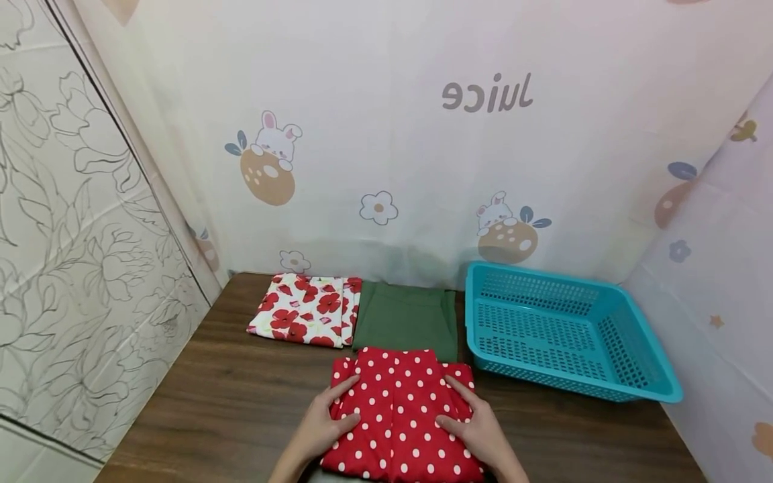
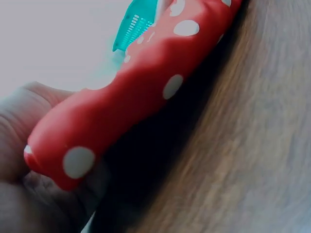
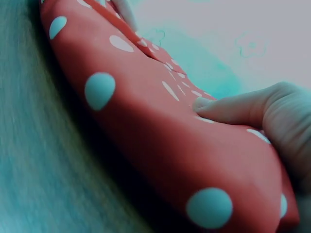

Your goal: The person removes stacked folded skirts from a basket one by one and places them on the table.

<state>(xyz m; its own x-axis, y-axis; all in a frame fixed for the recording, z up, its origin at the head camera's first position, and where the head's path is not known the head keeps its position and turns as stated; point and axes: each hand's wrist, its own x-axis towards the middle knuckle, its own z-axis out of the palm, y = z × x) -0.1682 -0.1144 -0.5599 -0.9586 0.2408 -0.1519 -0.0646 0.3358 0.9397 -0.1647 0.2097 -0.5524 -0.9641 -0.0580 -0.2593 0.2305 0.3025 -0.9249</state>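
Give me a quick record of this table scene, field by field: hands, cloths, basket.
Left hand: grips the left edge of the folded red cloth with white polka dots
Right hand: grips its right edge
Behind it: folded plain green cloth
Far left: folded white cloth with red flowers
Right: turquoise perforated plastic basket, nothing inside
Surface: dark wooden table

Red white-dotted cloth (image 1: 401, 416), teal basket (image 1: 649, 389)
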